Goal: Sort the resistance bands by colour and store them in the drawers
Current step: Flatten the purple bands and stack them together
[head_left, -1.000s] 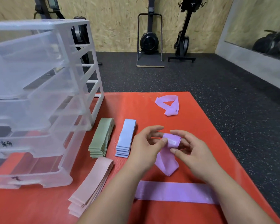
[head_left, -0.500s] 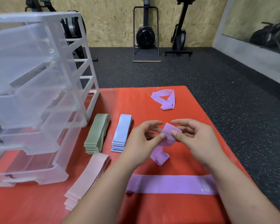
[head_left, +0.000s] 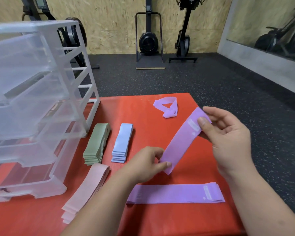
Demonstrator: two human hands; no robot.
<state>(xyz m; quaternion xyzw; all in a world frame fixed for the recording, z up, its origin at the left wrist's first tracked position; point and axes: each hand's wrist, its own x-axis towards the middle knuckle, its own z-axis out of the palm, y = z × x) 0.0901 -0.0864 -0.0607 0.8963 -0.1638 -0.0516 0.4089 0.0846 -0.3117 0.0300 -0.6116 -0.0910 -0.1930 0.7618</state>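
Now left grip [head_left: 143,165] and right grip [head_left: 228,140] pinch a purple band [head_left: 180,143] by its ends — green stack [head_left: 97,142], blue stack [head_left: 122,142], pink stack [head_left: 87,188] lie near the drawers [head_left: 32,92].

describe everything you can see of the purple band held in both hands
The held purple band is a flat, woven-looking fabric loop, held out straight and tilted: low end near the person, high end to the right. A pale label patch sits near the upper end. The left hand pinches the lower end; the right hand pinches the upper end, thumb on the front face. It seems lifted clear of the red mat, apart from the flat purple band lying below it.
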